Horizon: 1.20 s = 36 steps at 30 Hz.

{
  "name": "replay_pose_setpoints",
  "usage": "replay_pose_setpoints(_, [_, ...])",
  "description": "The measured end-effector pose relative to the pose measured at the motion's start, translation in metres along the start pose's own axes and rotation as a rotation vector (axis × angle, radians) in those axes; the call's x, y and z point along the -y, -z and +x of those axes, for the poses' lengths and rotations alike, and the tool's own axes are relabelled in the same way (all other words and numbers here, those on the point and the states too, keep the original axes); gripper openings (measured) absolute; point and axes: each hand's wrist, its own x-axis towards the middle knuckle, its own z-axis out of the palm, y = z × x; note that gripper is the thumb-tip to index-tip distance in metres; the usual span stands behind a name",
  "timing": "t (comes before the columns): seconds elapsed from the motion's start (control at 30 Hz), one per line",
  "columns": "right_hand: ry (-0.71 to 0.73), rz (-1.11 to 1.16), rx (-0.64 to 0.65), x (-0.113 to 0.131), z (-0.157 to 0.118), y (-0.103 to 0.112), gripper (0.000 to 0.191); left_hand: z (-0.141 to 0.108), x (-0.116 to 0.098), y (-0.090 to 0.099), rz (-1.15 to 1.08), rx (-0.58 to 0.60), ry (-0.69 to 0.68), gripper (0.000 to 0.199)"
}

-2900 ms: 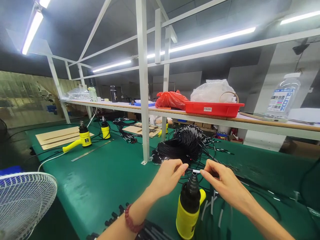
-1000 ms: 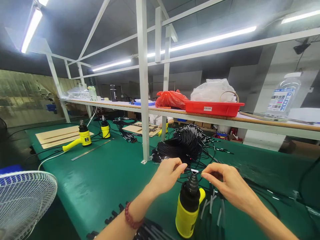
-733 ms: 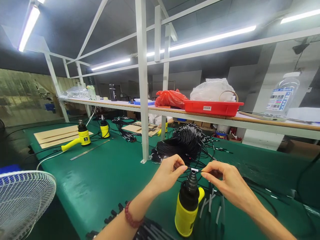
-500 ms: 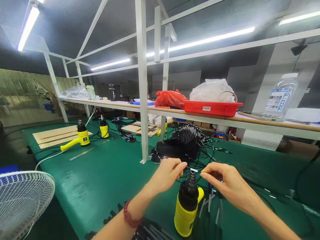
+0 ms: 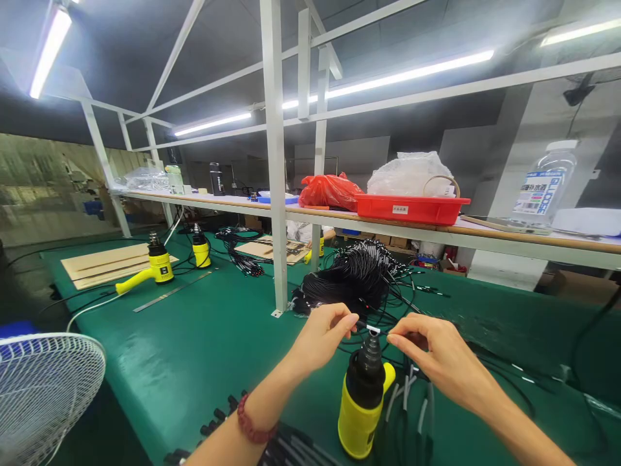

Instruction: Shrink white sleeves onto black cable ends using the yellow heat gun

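A yellow and black heat gun (image 5: 359,413) stands upright in front of me, nozzle pointing up. Just above its tip, a thin black cable with a white sleeve (image 5: 372,329) runs between my hands. My left hand (image 5: 323,336) pinches the cable's left end, which looks thicker and black. On the other side, my right hand (image 5: 431,343) grips the cable between thumb and fingers. Whether the sleeve touches the nozzle I cannot tell. Behind the hands lies a large bundle of black cables (image 5: 339,288). More black cables (image 5: 303,450) lie under my left forearm.
Other yellow heat guns (image 5: 160,266) stand at the left near cardboard sheets (image 5: 104,265) and a metal ruler (image 5: 169,293). A white fan (image 5: 43,395) is at the lower left. A white post (image 5: 275,162) and a shelf with a red tray (image 5: 412,210) rise behind the cables.
My left hand has shifted slightly left, and the white sleeve sits a little further left over the nozzle. The right hand has barely moved; both hands keep their grip.
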Motion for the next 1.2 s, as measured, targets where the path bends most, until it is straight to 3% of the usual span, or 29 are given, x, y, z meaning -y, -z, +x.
replay_pose_setpoints(0.23, [0.012, -0.006, -0.059, -0.001, 0.004, -0.005, 0.020, -0.003, -0.005, 0.001, 0.071, -0.052, -0.042, 0.014])
replay_pose_setpoints(0.43, [0.009, -0.054, 0.049, 0.004, -0.002, -0.002, 0.035, -0.001, -0.003, 0.002, 0.138, -0.022, -0.033, 0.046])
replay_pose_setpoints(0.53, [0.007, -0.035, 0.072, 0.005, -0.004, -0.001, 0.037, -0.001, 0.000, 0.001, 0.152, -0.014, -0.041, 0.049])
replay_pose_setpoints(0.73, [0.028, -0.040, -0.038, 0.000, 0.002, -0.006, 0.025, -0.004, -0.003, 0.000, 0.125, -0.058, -0.072, 0.018])
replay_pose_setpoints(0.8, [0.033, -0.013, -0.052, 0.000, 0.003, -0.006, 0.023, -0.004, -0.005, 0.000, 0.135, -0.050, -0.069, 0.016])
replay_pose_setpoints(1.03, [0.015, 0.071, 0.016, 0.005, -0.003, 0.001, 0.027, -0.003, -0.008, 0.004, 0.175, -0.026, -0.069, 0.043])
replay_pose_setpoints(1.2, [0.007, 0.097, 0.051, 0.004, -0.006, 0.002, 0.033, -0.003, -0.006, 0.003, 0.156, -0.013, -0.069, 0.049])
